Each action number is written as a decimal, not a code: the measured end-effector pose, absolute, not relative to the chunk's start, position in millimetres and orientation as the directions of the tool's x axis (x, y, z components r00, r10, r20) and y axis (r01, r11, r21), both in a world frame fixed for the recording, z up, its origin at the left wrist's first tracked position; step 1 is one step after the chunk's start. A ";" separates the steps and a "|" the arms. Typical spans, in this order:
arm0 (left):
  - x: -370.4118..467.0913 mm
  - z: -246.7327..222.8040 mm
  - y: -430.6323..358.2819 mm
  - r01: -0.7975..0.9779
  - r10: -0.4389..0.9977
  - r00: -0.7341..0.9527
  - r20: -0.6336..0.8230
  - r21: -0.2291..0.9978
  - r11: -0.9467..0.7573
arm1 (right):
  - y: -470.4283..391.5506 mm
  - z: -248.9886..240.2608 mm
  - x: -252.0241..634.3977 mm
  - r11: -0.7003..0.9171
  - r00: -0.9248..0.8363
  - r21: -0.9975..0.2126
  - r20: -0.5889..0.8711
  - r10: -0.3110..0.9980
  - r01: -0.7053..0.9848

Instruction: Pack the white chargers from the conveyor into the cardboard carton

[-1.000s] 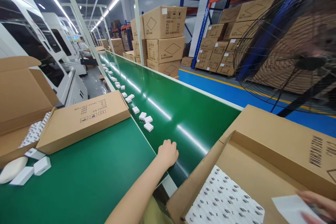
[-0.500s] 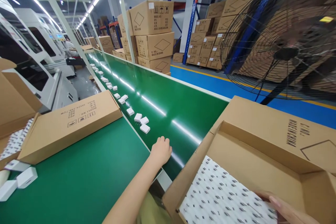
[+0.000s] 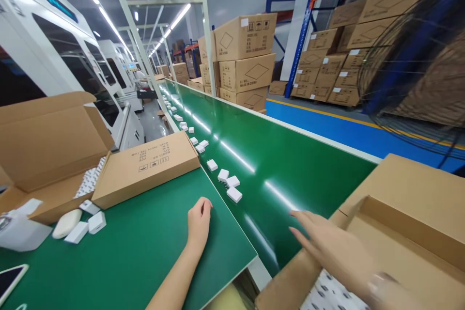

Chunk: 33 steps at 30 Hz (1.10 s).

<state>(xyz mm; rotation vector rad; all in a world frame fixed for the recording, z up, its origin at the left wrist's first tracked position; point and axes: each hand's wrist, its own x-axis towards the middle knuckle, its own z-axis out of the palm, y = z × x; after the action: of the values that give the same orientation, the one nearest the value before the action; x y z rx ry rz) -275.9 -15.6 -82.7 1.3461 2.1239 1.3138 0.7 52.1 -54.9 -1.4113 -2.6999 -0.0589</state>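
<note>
My left hand (image 3: pixel 199 220) rests on the green tabletop (image 3: pixel 145 247) near its right edge, fingers curled into a loose fist with nothing showing in it. My right hand (image 3: pixel 329 244) reaches over the near wall of an open carton (image 3: pixel 410 237), its fingers stretched toward the belt and holding nothing. Below that hand, rows of white chargers (image 3: pixel 329 295) fill part of the carton, partly hidden by my forearm. Closest to both hands on the green conveyor belt (image 3: pixel 308 169) is a loose white charger (image 3: pixel 234 194); several more trail away along the belt's left side, some with prongs visible.
On the table's far side lie a closed carton (image 3: pixel 148 167) and an open carton (image 3: pixel 47 150) containing chargers. Loose white blocks (image 3: pixel 97 223), a white container (image 3: pixel 23 232) and a phone (image 3: pixel 10 283) sit at left. Stacked boxes (image 3: pixel 247 72) and a fan (image 3: pixel 410 68) stand beyond the belt.
My left hand has moved left from the belt's edge onto the tabletop. The right hand has left the chargers in the carton and stretched toward the belt. The view has swung left.
</note>
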 end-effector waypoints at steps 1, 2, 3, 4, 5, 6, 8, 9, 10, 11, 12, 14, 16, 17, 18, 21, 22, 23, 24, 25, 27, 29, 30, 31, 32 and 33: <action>-277.5 -82.9 -16.6 0.527 0.827 -0.525 0.201 0.840 0.131 | 59.6 -51.0 -30.2 0.601 -0.602 0.038 0.077 0.795 0.799; -277.8 -82.6 -16.7 0.513 0.828 -0.524 0.200 0.850 0.119 | 65.8 -48.6 -59.1 0.620 -0.623 0.065 0.074 0.779 0.782; -277.2 -81.8 -16.2 0.510 0.833 -0.515 0.202 0.853 0.108 | 70.8 -48.1 -84.9 0.639 -0.645 0.097 0.061 0.762 0.763; -276.0 -80.8 -15.4 0.511 0.840 -0.503 0.204 0.854 0.099 | 74.4 -49.5 -106.8 0.651 -0.660 0.115 0.067 0.748 0.750; -274.8 -79.8 -14.3 0.512 0.845 -0.493 0.205 0.854 0.092 | 76.7 -52.6 -124.4 0.668 -0.680 0.136 0.065 0.731 0.732; -273.9 -79.0 -13.3 0.512 0.849 -0.487 0.204 0.854 0.088 | 77.9 -56.9 -137.8 0.687 -0.701 0.156 0.060 0.711 0.710; -273.0 -78.2 -11.7 0.502 0.851 -0.487 0.197 0.861 0.087 | 77.7 -67.5 -153.5 0.723 -0.741 0.191 0.044 0.670 0.664; -273.2 -78.2 -11.1 0.492 0.852 -0.489 0.190 0.866 0.089 | 77.0 -72.8 -156.9 0.736 -0.756 0.205 0.034 0.654 0.646; -273.7 -78.5 -10.6 0.481 0.852 -0.492 0.181 0.872 0.093 | 76.4 -77.5 -158.1 0.744 -0.765 0.217 0.023 0.643 0.632; -274.3 -78.9 -10.1 0.471 0.852 -0.495 0.171 0.876 0.098 | 76.1 -81.3 -157.8 0.748 -0.770 0.227 0.013 0.638 0.623; -275.1 -79.4 -9.7 0.463 0.853 -0.497 0.160 0.880 0.105 | 76.4 -84.0 -156.6 0.752 -0.774 0.234 0.003 0.634 0.617; -276.7 -80.3 -8.8 0.455 0.855 -0.500 0.139 0.882 0.122 | 78.4 -86.7 -152.7 0.762 -0.783 0.246 -0.018 0.622 0.599; -278.0 -80.9 -8.0 0.451 0.857 -0.501 0.120 0.882 0.140 | 81.6 -87.2 -148.6 0.779 -0.799 0.258 -0.040 0.599 0.571; -278.5 -81.1 -7.6 0.448 0.858 -0.501 0.112 0.882 0.147 | 83.3 -87.2 -146.7 0.787 -0.807 0.267 -0.051 0.588 0.556; -278.8 -81.2 -7.4 0.444 0.859 -0.501 0.105 0.883 0.152 | 84.8 -87.2 -144.8 0.793 -0.814 0.276 -0.062 0.578 0.543; -279.2 -81.0 -7.4 0.433 0.860 -0.503 0.090 0.887 0.161 | 87.7 -86.6 -139.9 0.803 -0.824 0.304 -0.089 0.559 0.512; -279.1 -80.7 -7.6 0.431 0.859 -0.505 0.087 0.887 0.163 | 88.3 -85.8 -138.5 0.805 -0.826 0.311 -0.095 0.555 0.505; -279.1 -80.4 -7.9 0.429 0.857 -0.507 0.085 0.888 0.167 | 88.9 -84.5 -137.3 0.806 -0.827 0.315 -0.100 0.554 0.501; -279.0 -80.1 -8.1 0.430 0.856 -0.511 0.083 0.887 0.171 | 89.8 -82.6 -136.1 0.806 -0.826 0.317 -0.103 0.553 0.500; -279.0 -79.8 -8.2 0.431 0.854 -0.514 0.081 0.885 0.175 | 90.9 -80.1 -135.1 0.806 -0.826 0.318 -0.106 0.554 0.500; -279.2 -79.6 -8.3 0.433 0.855 -0.514 0.073 0.882 0.186 | 94.9 -74.5 -133.7 0.805 -0.825 0.318 -0.106 0.556 0.501; -279.7 -80.0 -7.9 0.438 0.859 -0.508 0.068 0.879 0.190 | 101.2 -70.1 -133.7 0.803 -0.824 0.316 -0.101 0.558 0.505; -280.1 -80.4 -7.5 0.440 0.862 -0.503 0.067 0.878 0.188 | 105.0 -69.3 -134.5 0.804 -0.825 0.313 -0.099 0.557 0.505; -280.5 -80.9 -7.1 0.442 0.864 -0.498 0.068 0.877 0.186 | 108.9 -69.7 -136.0 0.806 -0.826 0.308 -0.098 0.555 0.505; -280.9 -81.5 -6.6 0.446 0.866 -0.496 0.069 0.875 0.185 | 112.7 -71.4 -138.0 0.810 -0.828 0.302 -0.100 0.552 0.503; -281.4 -82.1 -6.2 0.450 0.866 -0.495 0.069 0.873 0.188 | 116.2 -74.0 -140.3 0.814 -0.830 0.294 -0.104 0.548 0.500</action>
<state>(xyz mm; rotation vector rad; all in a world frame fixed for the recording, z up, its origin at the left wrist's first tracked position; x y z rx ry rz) -281.4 -6.2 -82.1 1.2306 2.0248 1.2500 -140.3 116.2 -74.0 -0.9237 -3.1669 -0.4285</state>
